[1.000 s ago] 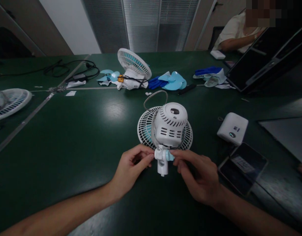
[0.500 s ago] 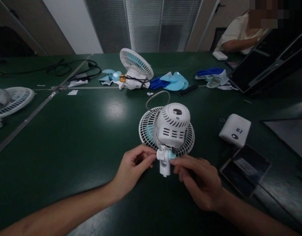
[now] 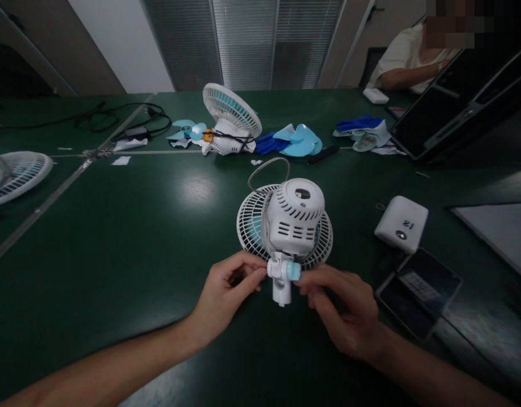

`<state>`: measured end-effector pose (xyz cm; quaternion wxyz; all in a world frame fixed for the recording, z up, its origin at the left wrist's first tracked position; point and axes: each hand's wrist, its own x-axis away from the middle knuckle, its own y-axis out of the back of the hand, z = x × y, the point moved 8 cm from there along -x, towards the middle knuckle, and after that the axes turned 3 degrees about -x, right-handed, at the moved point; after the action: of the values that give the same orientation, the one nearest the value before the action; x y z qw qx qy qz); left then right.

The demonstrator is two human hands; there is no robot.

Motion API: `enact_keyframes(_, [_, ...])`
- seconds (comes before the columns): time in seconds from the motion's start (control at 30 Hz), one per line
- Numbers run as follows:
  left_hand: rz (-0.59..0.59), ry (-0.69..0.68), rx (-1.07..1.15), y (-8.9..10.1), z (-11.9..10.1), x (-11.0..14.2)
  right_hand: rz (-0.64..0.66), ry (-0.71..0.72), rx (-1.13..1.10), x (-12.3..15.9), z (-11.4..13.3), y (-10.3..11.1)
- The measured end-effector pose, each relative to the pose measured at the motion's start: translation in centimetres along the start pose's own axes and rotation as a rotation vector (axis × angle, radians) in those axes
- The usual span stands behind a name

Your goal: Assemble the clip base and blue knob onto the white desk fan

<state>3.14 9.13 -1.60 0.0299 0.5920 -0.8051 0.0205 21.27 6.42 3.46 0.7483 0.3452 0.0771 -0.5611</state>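
Note:
A small white fan (image 3: 293, 223) lies face down on the dark green table (image 3: 129, 237), its round grille underneath and its motor housing on top. A white neck joint (image 3: 279, 281) sticks out toward me, with a light blue knob (image 3: 293, 272) on its right side. My left hand (image 3: 226, 294) pinches the left side of the joint with thumb and forefinger. My right hand (image 3: 343, 314) has its fingertips closed on the blue knob. A white cord (image 3: 266, 167) loops behind the fan.
Another white fan (image 3: 230, 121), blue blades (image 3: 300, 141) and blue gloves (image 3: 360, 124) lie at the far side. A white box (image 3: 401, 223) and a phone (image 3: 417, 291) sit to the right, a fan grille (image 3: 18, 175) at the left edge. A seated person (image 3: 408, 56) and monitor (image 3: 459, 102) are back right.
My hands stay on the fan's neck joint; my right fingers have shifted slightly on the blue knob. The fan has hardly moved.

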Motion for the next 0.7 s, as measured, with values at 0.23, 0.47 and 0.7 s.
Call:
enact_keyframes(0.23, [0.006,-0.005,-0.004,0.0,-0.2,0.0,-0.053,-0.034,0.056,0.0,-0.7,0.4])
enact_keyframes(0.47, [0.014,-0.020,-0.008,-0.1,-0.2,0.0,-0.059,-0.056,0.082,-0.3,-0.9,0.5])
enact_keyframes(0.7, [0.014,-0.027,-0.017,-0.1,-0.2,0.1,-0.005,0.016,0.077,-0.2,-0.3,-0.1])
